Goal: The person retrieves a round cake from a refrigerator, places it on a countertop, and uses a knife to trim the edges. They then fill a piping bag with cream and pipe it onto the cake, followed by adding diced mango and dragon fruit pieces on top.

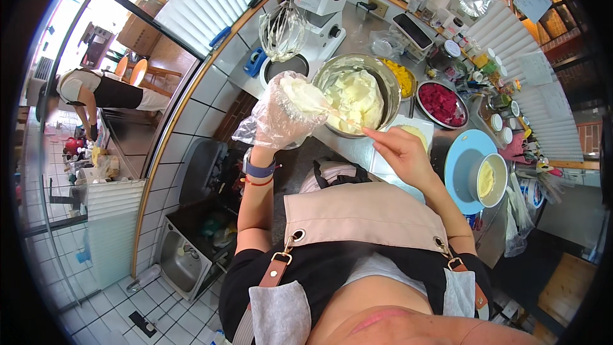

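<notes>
My left hand (284, 115) is raised and wrapped in a clear plastic piping bag, which hangs open over it with white cream inside. My right hand (401, 152) grips the handle of a spatula (332, 112) whose cream-covered blade reaches into the bag's mouth. Just behind them stands a large steel mixing bowl (382, 67) filled with whipped white cream.
A stand mixer (306, 6) with a whisk stands behind the bowl. A bowl of yellow fruit (402, 76) and a bowl of red fruit (440, 103) sit to the right, then a blue turntable (461, 166) carrying a small round cake. Another person bends over at far left.
</notes>
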Demonstrator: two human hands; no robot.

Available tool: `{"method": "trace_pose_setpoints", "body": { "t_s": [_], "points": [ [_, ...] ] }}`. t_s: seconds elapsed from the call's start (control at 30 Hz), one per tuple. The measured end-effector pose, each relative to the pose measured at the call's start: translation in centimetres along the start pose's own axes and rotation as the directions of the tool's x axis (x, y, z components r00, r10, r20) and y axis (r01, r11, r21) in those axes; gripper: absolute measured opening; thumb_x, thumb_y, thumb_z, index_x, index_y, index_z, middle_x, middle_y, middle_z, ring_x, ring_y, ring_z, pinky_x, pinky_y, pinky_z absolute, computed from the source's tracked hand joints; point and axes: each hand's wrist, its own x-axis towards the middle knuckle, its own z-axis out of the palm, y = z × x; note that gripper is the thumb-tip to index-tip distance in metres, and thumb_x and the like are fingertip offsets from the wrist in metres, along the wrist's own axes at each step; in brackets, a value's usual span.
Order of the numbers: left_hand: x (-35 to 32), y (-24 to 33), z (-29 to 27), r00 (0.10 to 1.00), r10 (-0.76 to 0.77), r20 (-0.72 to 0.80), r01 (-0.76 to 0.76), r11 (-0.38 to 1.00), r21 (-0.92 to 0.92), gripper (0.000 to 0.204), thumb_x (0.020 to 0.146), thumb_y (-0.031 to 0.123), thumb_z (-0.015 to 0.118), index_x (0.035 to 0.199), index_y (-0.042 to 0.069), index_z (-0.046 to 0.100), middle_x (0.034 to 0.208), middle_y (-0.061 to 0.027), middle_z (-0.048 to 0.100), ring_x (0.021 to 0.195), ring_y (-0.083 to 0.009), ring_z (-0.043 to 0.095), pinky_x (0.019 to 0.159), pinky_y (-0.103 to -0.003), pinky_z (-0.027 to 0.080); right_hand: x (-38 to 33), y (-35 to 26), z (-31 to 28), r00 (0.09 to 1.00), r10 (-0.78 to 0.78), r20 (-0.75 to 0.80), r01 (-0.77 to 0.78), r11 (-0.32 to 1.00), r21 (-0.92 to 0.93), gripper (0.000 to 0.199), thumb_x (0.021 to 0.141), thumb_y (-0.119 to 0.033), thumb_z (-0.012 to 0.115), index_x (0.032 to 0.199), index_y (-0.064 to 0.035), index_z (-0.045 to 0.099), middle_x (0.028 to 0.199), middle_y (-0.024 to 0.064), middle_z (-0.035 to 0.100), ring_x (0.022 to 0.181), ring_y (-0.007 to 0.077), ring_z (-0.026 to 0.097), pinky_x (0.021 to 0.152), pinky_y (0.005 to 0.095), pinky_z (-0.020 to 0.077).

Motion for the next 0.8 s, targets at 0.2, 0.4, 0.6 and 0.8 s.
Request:
{"method": "trace_pose_setpoints", "body": {
  "t_s": [0.2,0.4,0.6,0.8],
  "points": [
    [-3.0,-2.6,-2.2,0.986,-0.162,-0.033,0.158,0.983,-0.095,0.080,0.062,0.023,0.086,0.127,0.002,0.046,0.113,-0.0112,0.062,0.104,-0.0204,0.062,0.089,-0.034,0.053,1.2,-0.3,-5.2,0.968,-0.110,0.224,0.114,0.993,-0.005,0.041,0.084,-0.005,0.066,0.122,-0.0190,0.068,0.074,0.0092,0.057,0.067,0.0237,0.057,0.063,0.0344,0.0452],
    [-3.2,-1.8,-7.3,0.939,-0.299,-0.170,0.039,0.585,-0.810,0.079,0.072,0.030,0.077,0.132,-0.006,0.040,0.126,-0.0208,0.053,0.114,-0.0324,0.058,0.099,-0.043,0.050,4.3,2.4,-11.9,0.994,0.111,0.001,-0.085,0.771,-0.631,0.022,0.085,-0.034,0.067,0.082,-0.0130,0.071,0.072,0.0091,0.066,0.066,0.0288,0.064,0.056,0.0399,0.0479],
    [-3.8,-2.2,-7.3,0.921,-0.316,-0.229,0.079,0.724,-0.685,0.071,0.084,0.038,0.065,0.133,-0.009,0.042,0.128,-0.0235,0.053,0.116,-0.0338,0.057,0.101,-0.044,0.048,10.6,11.6,-6.2,0.993,0.096,0.074,-0.002,0.624,-0.781,0.025,0.074,-0.029,0.077,0.088,-0.0105,0.067,0.090,0.0088,0.065,0.081,0.0319,0.066,0.066,0.0432,0.0533],
    [-3.3,1.8,-9.6,0.938,-0.285,-0.200,0.053,0.685,-0.726,0.086,0.077,0.045,0.071,0.133,-0.012,0.040,0.128,-0.0246,0.053,0.117,-0.0341,0.057,0.101,-0.043,0.048,12.7,12.3,-5.4,0.959,-0.240,-0.148,0.072,0.717,-0.693,0.030,0.073,-0.021,0.078,0.092,-0.0087,0.059,0.094,0.0081,0.057,0.085,0.0301,0.062,0.071,0.0429,0.0508]
  ]
}}
